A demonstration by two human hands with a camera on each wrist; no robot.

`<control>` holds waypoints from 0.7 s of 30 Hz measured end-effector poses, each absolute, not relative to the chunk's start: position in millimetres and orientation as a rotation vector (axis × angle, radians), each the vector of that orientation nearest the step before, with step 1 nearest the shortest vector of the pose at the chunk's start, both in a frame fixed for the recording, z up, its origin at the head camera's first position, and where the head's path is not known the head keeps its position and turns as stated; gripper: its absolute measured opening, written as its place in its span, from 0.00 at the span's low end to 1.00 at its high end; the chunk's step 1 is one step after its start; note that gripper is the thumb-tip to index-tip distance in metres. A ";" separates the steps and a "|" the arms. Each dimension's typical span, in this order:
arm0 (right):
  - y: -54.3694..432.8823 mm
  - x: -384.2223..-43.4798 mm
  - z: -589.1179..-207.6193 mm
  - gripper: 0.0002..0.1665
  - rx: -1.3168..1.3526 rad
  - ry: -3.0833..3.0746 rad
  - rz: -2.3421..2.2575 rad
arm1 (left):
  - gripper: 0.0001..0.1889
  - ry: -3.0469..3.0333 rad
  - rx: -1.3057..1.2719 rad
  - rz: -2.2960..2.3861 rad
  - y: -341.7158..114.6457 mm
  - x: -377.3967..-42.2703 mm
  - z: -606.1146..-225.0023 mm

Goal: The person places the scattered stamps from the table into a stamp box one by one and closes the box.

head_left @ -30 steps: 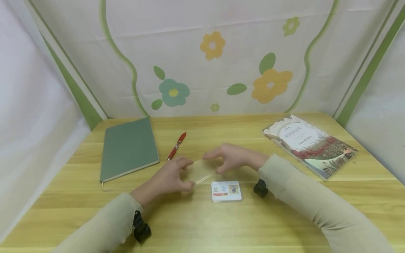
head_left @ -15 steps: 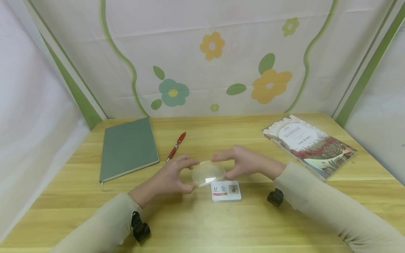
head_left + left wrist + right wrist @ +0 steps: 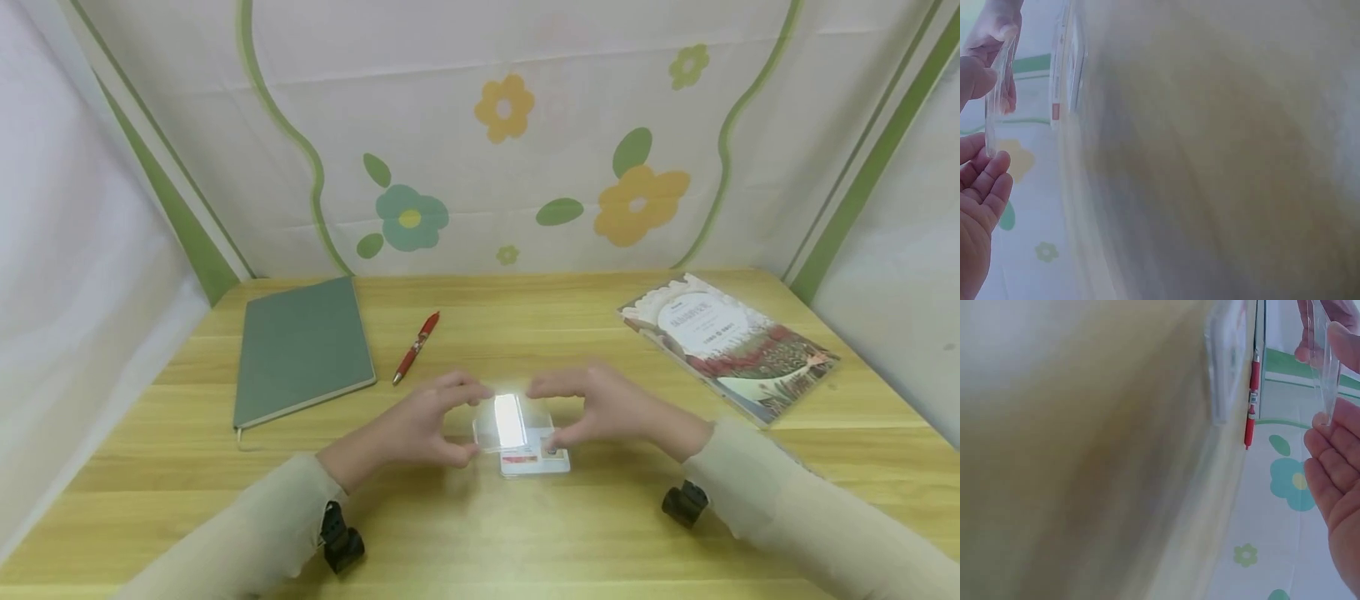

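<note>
A clear, flat plastic lid (image 3: 510, 421) with a bright glare on it is held level between my two hands. My left hand (image 3: 423, 422) pinches its left edge between thumb and fingers. On the other side my right hand (image 3: 611, 410) pinches the right edge, thumb at the near corner. Below lies a small, flat white case (image 3: 534, 465) with a printed label, partly covered by the lid in the head view. Both wrist views show a gap between the lid (image 3: 1324, 375) and the case (image 3: 1225, 369), so they are apart.
A green notebook (image 3: 303, 350) lies at the left of the wooden table (image 3: 480, 533). The red pen (image 3: 416, 348) is between it and my left hand. At the right is a booklet with a printed cover (image 3: 727, 342). A flowered cloth (image 3: 465, 167) hangs behind.
Both hands have carried the clear lid to the right, from left of the white case to over its upper part. The notebook, pen, booklet and case have stayed in place.
</note>
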State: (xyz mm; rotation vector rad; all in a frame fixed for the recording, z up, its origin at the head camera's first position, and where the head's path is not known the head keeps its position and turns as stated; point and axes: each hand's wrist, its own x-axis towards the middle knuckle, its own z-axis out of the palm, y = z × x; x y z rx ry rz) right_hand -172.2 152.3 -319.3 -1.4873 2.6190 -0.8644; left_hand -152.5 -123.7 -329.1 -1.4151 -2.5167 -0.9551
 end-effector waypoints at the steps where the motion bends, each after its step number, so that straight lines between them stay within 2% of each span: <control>1: 153.7 -170.8 -320.8 0.33 -1.506 2.627 -0.871 | 0.28 -2.518 -1.424 -0.961 -122.2 -152.1 -329.5; 10: 166.1 -158.5 -329.4 0.33 -1.341 2.690 -0.822 | 0.30 -2.700 -1.378 -0.986 -109.4 -145.9 -332.2; 21: 173.0 -149.1 -337.6 0.39 -1.043 2.663 -0.881 | 0.31 -2.867 -1.306 -0.924 -97.2 -142.2 -337.6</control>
